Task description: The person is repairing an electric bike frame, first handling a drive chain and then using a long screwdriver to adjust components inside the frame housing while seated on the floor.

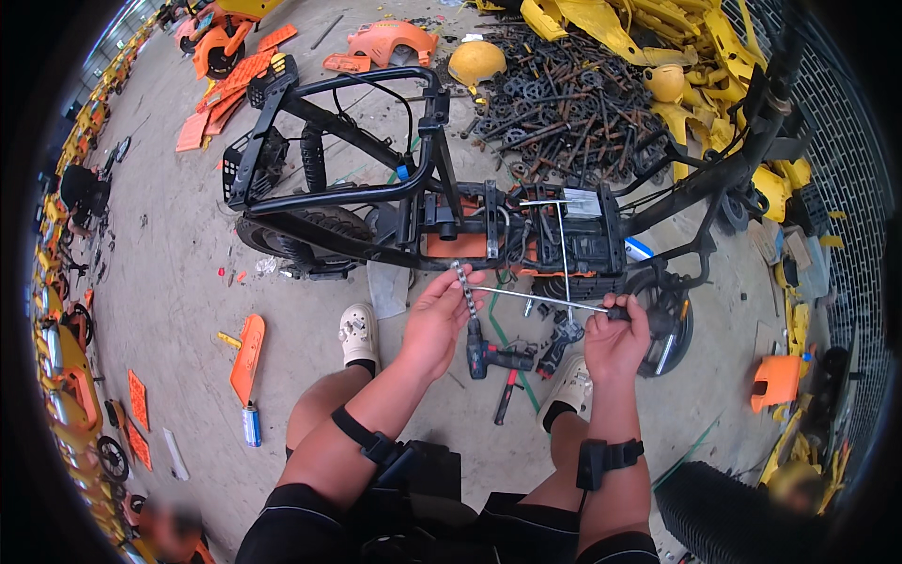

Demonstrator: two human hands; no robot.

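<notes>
My left hand [440,310] is closed round a short, segmented silver metal strip [462,282], which looks like a piece of chain. In my right hand [615,338] is the dark handle of a long screwdriver [540,298]. Its thin shaft points left, and its tip reaches the fingers of my left hand. Just beyond both hands stands a black scooter frame [329,197] with its middle compartment uncovered. A T-shaped metal wrench [565,249] leans across that compartment. Below my hands, a cordless drill [479,352] and another power tool [561,346] rest on the floor.
A red-handled tool [507,397] lies between my feet. To the left are an orange panel [248,362] and a blue can [251,426]. Behind the frame is a heap of rusty metal parts [564,113], with yellow panels [601,33] beside it. A black ribbed object [723,512] sits lower right.
</notes>
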